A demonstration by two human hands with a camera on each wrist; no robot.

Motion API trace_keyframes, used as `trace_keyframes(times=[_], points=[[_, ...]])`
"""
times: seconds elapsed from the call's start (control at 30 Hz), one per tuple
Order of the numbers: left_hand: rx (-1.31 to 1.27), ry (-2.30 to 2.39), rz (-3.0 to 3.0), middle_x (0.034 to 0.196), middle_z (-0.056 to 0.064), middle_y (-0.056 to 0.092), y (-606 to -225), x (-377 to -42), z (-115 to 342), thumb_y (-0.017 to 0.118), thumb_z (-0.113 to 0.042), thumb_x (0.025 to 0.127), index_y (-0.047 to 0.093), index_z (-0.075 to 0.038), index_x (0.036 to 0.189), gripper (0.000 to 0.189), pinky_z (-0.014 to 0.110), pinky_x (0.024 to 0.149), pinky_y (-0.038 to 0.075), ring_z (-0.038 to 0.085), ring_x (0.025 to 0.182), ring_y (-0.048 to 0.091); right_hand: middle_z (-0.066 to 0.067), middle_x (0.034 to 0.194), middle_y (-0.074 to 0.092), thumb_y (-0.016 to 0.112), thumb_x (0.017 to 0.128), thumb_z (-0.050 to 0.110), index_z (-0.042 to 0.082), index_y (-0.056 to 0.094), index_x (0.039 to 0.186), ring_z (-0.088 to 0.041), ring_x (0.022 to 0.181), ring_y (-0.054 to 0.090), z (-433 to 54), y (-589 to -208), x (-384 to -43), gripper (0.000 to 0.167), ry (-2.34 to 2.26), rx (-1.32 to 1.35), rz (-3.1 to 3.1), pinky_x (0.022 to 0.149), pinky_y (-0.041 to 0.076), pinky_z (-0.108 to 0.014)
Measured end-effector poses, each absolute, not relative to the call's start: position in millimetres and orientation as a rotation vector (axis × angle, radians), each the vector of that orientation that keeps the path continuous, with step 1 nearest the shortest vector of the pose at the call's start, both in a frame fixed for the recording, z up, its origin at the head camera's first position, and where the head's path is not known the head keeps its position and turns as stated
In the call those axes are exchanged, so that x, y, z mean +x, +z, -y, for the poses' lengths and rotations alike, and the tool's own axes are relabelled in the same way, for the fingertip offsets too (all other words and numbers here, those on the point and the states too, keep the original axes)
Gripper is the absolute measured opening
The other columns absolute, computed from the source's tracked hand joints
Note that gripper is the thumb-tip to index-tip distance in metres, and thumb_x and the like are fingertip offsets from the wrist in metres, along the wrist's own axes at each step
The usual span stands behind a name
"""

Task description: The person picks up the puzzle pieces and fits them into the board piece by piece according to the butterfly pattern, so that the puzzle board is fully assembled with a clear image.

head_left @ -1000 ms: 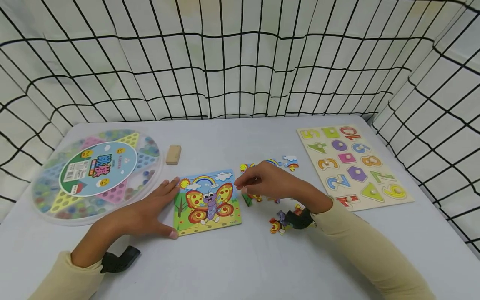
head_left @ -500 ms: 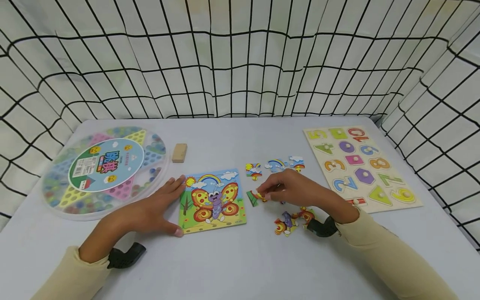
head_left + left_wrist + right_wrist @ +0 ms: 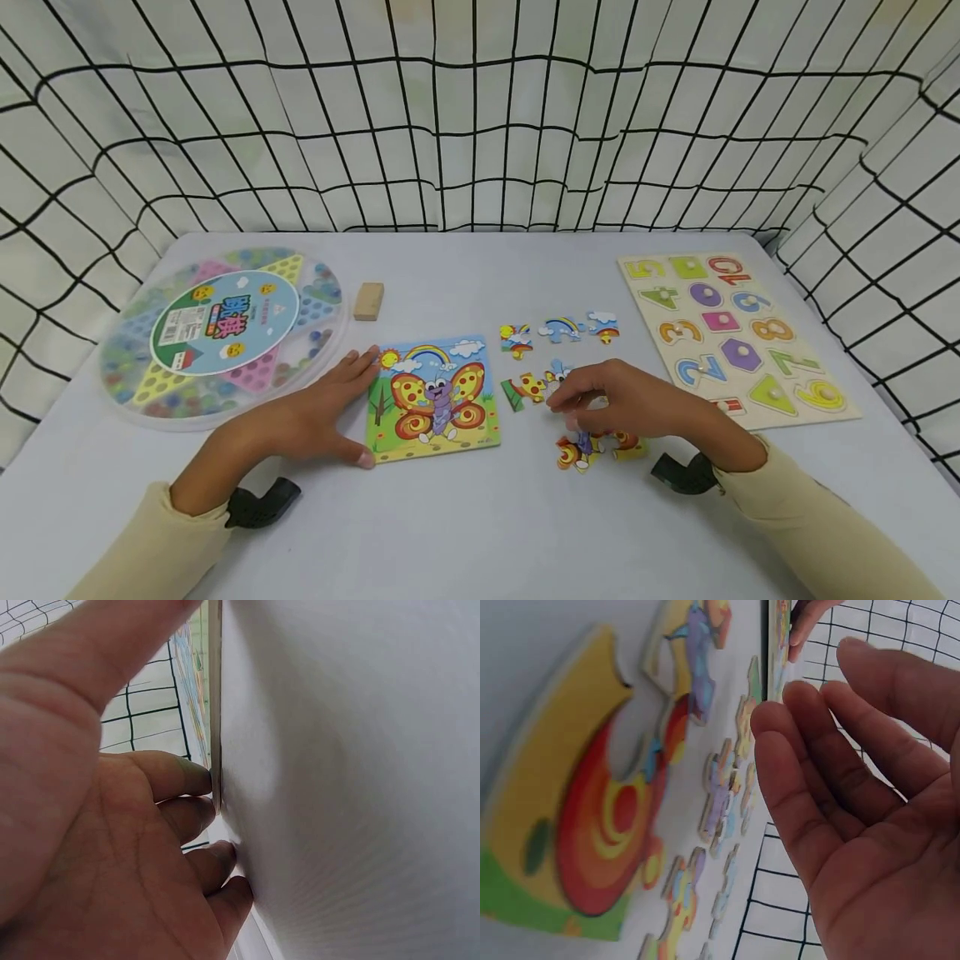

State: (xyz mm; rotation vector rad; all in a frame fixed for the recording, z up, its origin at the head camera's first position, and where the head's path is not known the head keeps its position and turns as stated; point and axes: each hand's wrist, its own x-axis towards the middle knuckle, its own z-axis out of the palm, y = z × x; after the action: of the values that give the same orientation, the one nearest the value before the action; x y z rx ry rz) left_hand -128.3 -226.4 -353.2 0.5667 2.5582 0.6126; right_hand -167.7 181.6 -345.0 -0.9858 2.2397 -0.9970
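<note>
A square butterfly picture board point(image 3: 468, 421) lies flat on the white table. My left hand point(image 3: 311, 429) rests at its left side, fingers spread, with the thumb at the near corner. In the left wrist view the fingertips point(image 3: 199, 780) touch the board's edge. My right hand point(image 3: 637, 396) hovers over loose jigsaw pieces right of the board; its loosely bent fingers hold nothing in the right wrist view. Close to its fingertips is a piece with a red spotted wing point(image 3: 532, 388). Farther back lie a sun piece point(image 3: 516, 337), a rainbow piece point(image 3: 561, 330) and a cloud piece point(image 3: 603, 323).
A round marble board game point(image 3: 225, 321) in clear packaging lies at the left. Beside it is a small wooden block point(image 3: 369, 301). At the right is a wooden number-and-shape board point(image 3: 720, 343). Black netting point(image 3: 480, 132) surrounds the table's back and sides.
My right hand has moved right, from the board's right edge past the spotted-wing piece to above the middle pieces. My left hand stays at the board. The head view has turned slightly left.
</note>
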Motion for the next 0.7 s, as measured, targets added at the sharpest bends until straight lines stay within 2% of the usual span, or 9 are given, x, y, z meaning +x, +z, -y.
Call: trace_keyframes(times=[0.23, 0.47, 0.7], points=[[0.562, 0.622, -2.552, 0.163, 0.012, -0.002, -353.2, -128.3, 225.1, 0.08, -0.054, 0.071, 0.014, -0.003, 0.155, 0.119, 0.061, 0.111, 0.013, 0.039, 0.146, -0.007, 0.004, 0.114, 0.066, 0.069, 0.092, 0.016, 0.014, 0.07, 0.116, -0.016, 0.104, 0.061, -193.0, -347.0, -158.5, 0.024, -0.992, -1.003, -2.207, 0.092, 0.05, -0.033], [0.563, 0.627, -2.556, 0.163, 0.013, -0.002, -353.4, -127.7, 224.5, 0.081, -0.053, 0.071, 0.014, -0.002, 0.155, 0.119, 0.062, 0.111, 0.012, 0.04, 0.146, -0.006, 0.008, 0.113, 0.066, 0.073, 0.089, 0.013, 0.018, 0.071, 0.114, -0.015, 0.107, 0.059, -198.0, -350.5, -150.0, 0.026, -0.956, -0.951, -2.263, 0.092, 0.049, -0.034], [0.553, 0.617, -2.563, 0.163, 0.012, -0.001, -352.1, -128.2, 223.5, 0.081, -0.053, 0.071, 0.015, -0.002, 0.155, 0.119, 0.062, 0.111, 0.013, 0.04, 0.146, -0.006, 0.008, 0.112, 0.065, 0.072, 0.089, 0.011, 0.018, 0.071, 0.115, -0.016, 0.103, 0.058, -200.4, -354.0, -144.1, 0.026, -0.974, -0.999, -2.273, 0.089, 0.05, -0.034]])
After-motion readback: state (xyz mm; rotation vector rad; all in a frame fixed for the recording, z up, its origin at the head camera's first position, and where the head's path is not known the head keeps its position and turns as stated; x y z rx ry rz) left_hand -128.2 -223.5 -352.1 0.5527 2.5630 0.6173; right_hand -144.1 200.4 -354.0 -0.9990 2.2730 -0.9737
